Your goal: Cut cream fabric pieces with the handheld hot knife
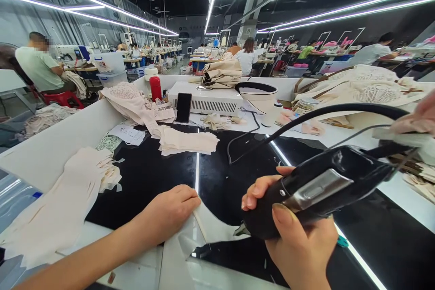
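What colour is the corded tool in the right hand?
The tool is black with a silver plate on its side; head view shows it best.

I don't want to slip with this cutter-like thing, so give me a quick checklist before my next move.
1. Black handheld tool with a silver metal plate gripped in the right hand: ok.
2. Thin off-white fabric piece steadied by the left hand: ok, the hand rests at its edge.
3. Left hand apart from the small pointed metal tip: ok, there is a gap.
4. Thick black cable clear of that fabric: ok, it arcs above the tool.
5. Tip touching the fabric: cannot tell, it is right by the edge.
6. Tool switched on or off: cannot tell.
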Tool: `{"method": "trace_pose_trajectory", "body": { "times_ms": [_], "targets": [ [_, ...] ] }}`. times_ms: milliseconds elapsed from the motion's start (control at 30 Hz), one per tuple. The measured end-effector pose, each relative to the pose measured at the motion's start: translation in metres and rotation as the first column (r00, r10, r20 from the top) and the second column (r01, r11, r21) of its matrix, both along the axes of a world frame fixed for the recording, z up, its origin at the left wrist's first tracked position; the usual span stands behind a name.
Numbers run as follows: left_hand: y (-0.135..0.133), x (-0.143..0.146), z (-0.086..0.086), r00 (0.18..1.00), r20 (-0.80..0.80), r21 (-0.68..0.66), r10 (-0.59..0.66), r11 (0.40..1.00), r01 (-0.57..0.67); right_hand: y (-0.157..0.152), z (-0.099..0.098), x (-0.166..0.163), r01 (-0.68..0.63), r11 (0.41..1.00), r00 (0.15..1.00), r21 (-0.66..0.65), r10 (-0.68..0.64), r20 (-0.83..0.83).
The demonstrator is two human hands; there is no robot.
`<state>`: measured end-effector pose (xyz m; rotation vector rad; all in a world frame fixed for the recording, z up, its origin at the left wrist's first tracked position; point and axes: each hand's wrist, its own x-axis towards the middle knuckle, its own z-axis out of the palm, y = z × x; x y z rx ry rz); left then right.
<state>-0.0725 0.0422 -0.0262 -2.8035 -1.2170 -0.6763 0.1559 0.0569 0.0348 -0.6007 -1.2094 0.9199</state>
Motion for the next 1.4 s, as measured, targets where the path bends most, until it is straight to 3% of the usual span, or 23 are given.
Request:
{"method": "trace_pose_trajectory", "body": {
  "times_ms": [267,467,767,1400],
  "targets": [
    [-0.006,-0.002,-0.002,1.000,0.023,0.013,-0.008,1.000,0.008,0.000,0.010,-0.004,0.030,0.999,0.999,-0.021,-0.030,-0.012],
    [-0.008,0.001,-0.003,0.999,0.049,-0.001,0.015,1.000,-0.015,0.020,0.019,-0.032,-0.032,0.999,0.991,-0.025,0.029,-0.132],
    [-0.009,0.003,-0.007,0.995,0.101,0.006,0.015,1.000,-0.016,0.046,0.007,-0.064,-0.073,0.997,0.993,-0.006,0.072,-0.088],
    [-0.012,0.004,-0.007,0.995,0.100,0.026,0.022,0.999,-0.025,0.047,0.001,-0.070,-0.104,0.994,0.988,0.044,0.108,-0.112]
  ]
}}
